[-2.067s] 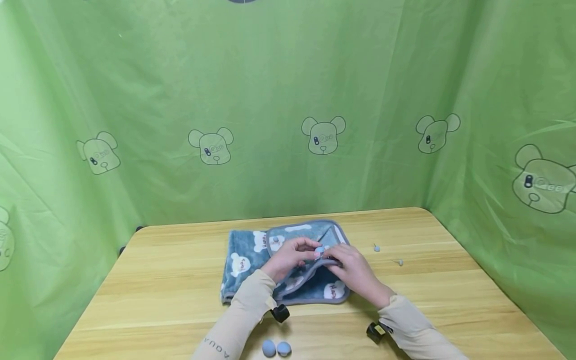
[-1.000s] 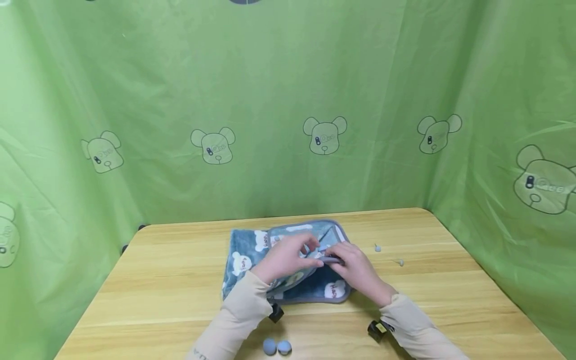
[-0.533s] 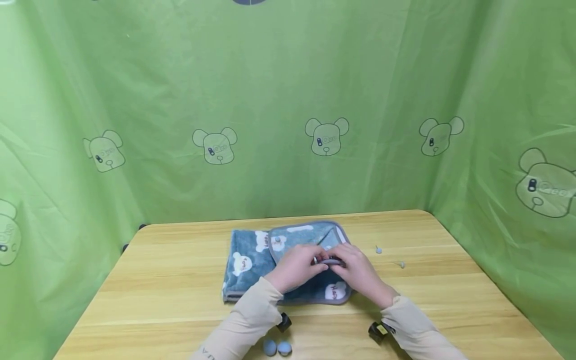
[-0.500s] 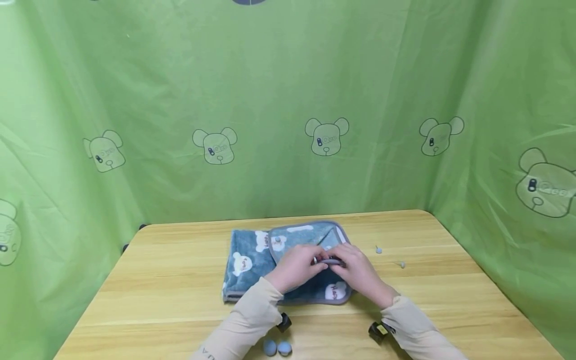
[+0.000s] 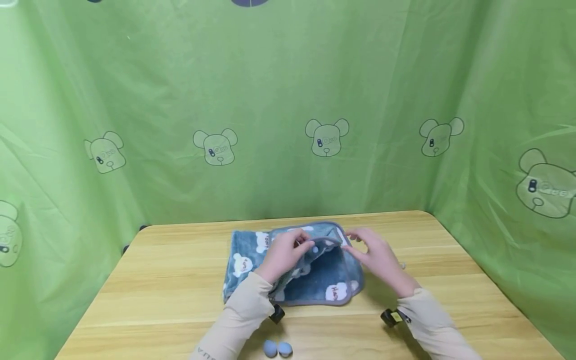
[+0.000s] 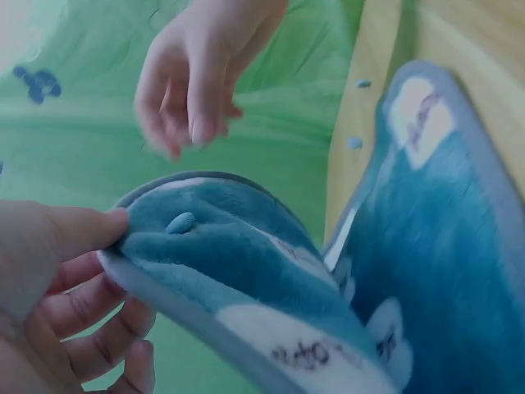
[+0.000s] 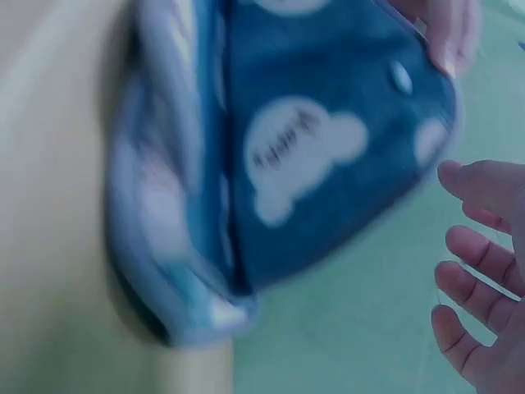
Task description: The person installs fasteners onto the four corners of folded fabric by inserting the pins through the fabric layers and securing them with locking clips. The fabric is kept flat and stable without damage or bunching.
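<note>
A folded teal plush blanket (image 5: 321, 277) with white bear prints and grey edging lies on the table, its upper layer lifted at one corner. My left hand (image 5: 281, 256) pinches that corner between thumb and fingers. Close to the pinch, a small blue button-like piece (image 6: 180, 222) sits on the raised underside; it also shows as a pale blue button-like piece (image 7: 401, 77) in the right wrist view. My right hand (image 5: 379, 256) is just to the right, fingers loosely bent and holding nothing. In the wrist views it is apart from the cloth.
Two rounded blue caps (image 5: 270, 348) lie at the table's front edge. Right of the blanket, a small blue pin-like piece (image 5: 402, 265) is partly hidden by my right hand. Green curtains (image 5: 270, 185) hang behind and beside the wooden table (image 5: 171, 300).
Both hands worked together at the blanket's edge. My right hand has since let go and moved right, while my left hand has raised the corner, exposing the blue button-like piece beneath.
</note>
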Demonstrator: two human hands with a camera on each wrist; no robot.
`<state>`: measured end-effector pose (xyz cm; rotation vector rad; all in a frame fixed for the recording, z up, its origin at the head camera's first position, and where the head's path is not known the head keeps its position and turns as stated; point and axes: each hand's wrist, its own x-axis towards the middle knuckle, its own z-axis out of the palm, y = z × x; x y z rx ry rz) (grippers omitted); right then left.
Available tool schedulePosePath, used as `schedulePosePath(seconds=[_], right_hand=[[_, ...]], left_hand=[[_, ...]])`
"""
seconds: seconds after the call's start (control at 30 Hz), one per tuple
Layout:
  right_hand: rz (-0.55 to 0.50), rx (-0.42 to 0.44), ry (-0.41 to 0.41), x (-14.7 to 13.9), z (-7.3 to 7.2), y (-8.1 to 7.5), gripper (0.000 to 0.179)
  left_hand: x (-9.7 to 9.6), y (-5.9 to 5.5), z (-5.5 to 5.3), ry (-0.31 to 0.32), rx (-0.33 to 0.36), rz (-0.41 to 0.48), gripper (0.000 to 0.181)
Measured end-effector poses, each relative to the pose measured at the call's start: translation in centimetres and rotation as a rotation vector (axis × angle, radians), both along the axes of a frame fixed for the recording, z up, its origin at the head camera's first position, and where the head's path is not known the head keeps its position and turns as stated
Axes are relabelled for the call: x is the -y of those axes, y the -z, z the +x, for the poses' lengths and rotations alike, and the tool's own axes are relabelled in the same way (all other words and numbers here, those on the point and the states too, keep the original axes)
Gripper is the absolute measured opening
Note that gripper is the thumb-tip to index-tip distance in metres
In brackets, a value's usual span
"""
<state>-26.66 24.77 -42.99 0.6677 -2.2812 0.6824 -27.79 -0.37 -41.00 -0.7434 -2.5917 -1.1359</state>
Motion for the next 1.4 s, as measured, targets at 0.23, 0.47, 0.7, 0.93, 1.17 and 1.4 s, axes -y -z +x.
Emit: schedulePosePath(seconds=[0.23,0.47,0.7,0.93,1.17,1.4], right_hand=[[-0.063,0.076,0.128,-3.8,-0.5,-1.8,0.031],[-0.032,0.204,0.162,-8.1,-1.1,-1.7,0.022],[0.147,0.499,0.067,-11.6,-1.6,-0.1,0.021],[0.199,0.728,-0.003,-12.8,-1.6,1.3,0.034],[0.192,0.772,-0.004,-13.2,-1.9,2.3,0.032],[0.191,0.778,0.002,-13.0,-1.9,2.9,0.028]], left_hand=[[3.1,0.7,-2.7,-0.142,0.129,0.206,0.018],[6.3,3.3,-5.2,-0.310,0.202,0.269,0.019],[7.5,5.8,-6.3,-0.337,0.346,0.217,0.021],[7.9,5.9,-6.2,-0.338,0.386,0.124,0.023],[7.6,1.8,-4.8,-0.270,0.330,0.144,0.026],[6.7,-2.4,-2.1,-0.107,0.223,0.146,0.020]])
